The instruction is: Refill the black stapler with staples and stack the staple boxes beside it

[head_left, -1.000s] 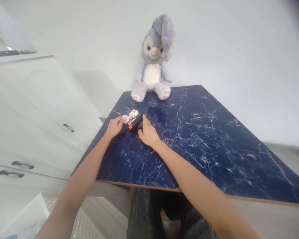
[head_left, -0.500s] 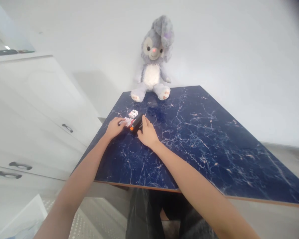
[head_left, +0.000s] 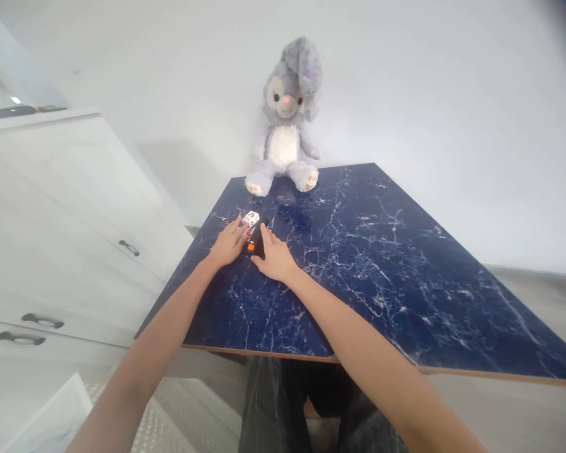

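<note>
My right hand (head_left: 274, 258) grips a black oblong object with an orange end (head_left: 251, 247) from its right side, thumb near the orange end and fingers along the far part. My left hand (head_left: 229, 243) lies on the other side with its fingers stretched out, over a flat red-and-white piece (head_left: 248, 231) that is mostly hidden. A small white box with dark and red print (head_left: 251, 218) stands just beyond the left fingertips. All of these sit close together on the blue marbled table (head_left: 358, 283).
A grey plush rabbit (head_left: 283, 145) sits at the table's far edge against the wall. On the left stands a white cabinet (head_left: 75, 207) with dark handles. The table's near edge (head_left: 264, 354) runs just in front of my legs.
My left hand has moved right and forward, its fingers now covering most of the red-and-white piece. My right hand keeps its hold on the black object, which has turned slightly more upright in view.
</note>
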`<state>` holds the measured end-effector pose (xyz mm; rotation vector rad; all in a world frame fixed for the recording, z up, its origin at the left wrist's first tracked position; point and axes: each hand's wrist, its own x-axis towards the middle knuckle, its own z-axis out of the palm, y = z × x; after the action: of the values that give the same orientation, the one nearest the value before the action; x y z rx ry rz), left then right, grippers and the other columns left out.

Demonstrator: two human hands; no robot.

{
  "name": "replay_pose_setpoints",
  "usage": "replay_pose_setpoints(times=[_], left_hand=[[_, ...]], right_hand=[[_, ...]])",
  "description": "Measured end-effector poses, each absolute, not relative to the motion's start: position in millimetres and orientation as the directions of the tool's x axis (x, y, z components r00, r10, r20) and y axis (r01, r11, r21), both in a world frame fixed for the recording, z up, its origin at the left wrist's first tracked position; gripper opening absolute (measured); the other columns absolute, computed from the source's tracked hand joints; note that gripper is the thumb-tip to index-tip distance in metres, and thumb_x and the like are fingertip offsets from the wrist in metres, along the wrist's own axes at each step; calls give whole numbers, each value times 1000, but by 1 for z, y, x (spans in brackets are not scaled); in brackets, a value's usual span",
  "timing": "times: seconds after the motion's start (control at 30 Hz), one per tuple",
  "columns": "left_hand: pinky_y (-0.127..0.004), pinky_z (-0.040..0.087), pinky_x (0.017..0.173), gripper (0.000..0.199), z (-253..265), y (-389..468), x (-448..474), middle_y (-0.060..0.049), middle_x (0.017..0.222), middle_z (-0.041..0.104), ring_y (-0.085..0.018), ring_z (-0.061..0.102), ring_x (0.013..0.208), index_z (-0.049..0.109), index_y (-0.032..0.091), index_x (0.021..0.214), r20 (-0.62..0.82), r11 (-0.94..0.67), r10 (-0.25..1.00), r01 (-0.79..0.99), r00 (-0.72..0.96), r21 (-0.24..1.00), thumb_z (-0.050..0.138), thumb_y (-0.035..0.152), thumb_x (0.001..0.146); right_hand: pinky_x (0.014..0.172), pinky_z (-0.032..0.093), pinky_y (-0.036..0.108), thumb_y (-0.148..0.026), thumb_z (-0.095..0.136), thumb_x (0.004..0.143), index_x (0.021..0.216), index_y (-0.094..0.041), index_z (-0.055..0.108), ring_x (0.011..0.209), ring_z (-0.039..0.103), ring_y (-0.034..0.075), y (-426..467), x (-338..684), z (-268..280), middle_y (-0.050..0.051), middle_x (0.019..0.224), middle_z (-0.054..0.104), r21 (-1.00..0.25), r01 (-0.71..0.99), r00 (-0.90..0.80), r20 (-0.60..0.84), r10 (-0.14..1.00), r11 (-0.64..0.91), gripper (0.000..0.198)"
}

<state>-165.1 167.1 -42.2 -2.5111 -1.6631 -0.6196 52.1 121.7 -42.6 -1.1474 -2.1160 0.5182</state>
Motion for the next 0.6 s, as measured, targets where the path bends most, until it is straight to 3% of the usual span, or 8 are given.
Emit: replay_pose_setpoints(times=[0.1, 0.23, 0.43, 0.6], left_hand=[[-50, 28, 119, 55, -39, 182, -159, -15, 160, 34, -30, 33, 147, 49, 18, 146, 396, -417, 864, 884, 313, 212, 33, 45, 102], [-47, 32, 117, 49, -36, 193, -152, -11, 150, 50, -28, 43, 141, 52, 23, 144, 394, -413, 870, 874, 295, 257, 37, 41, 101], [-41, 43, 108, 43, -35, 177, -147, -11, 133, 59, -27, 57, 122, 62, 24, 134, 426, -362, 867, 914, 257, 184, 44, 38, 97], [-39, 48, 98, 42, -29, 169, -140, -10, 116, 64, -25, 61, 108, 62, 24, 133, 396, -278, 894, 952, 209, 126, 45, 39, 97]], right_hand=[[114, 33, 47, -34, 60, 87, 159, -13, 9, 142, 38, 31, 122, 53, -41, 22, 157, 32, -591, 588, -419, 360, 834, 551, 91], [113, 35, 46, -30, 58, 89, 158, -15, 16, 136, 45, 30, 123, 57, -36, 19, 153, 40, -564, 621, -417, 350, 839, 544, 83], [106, 40, 46, -19, 53, 86, 156, -13, 25, 120, 56, 31, 131, 66, -34, 19, 134, 57, -558, 683, -345, 322, 881, 472, 75], [103, 41, 45, -25, 57, 85, 156, -15, 26, 115, 57, 30, 133, 69, -35, 17, 127, 60, -552, 693, -332, 325, 886, 463, 77]])
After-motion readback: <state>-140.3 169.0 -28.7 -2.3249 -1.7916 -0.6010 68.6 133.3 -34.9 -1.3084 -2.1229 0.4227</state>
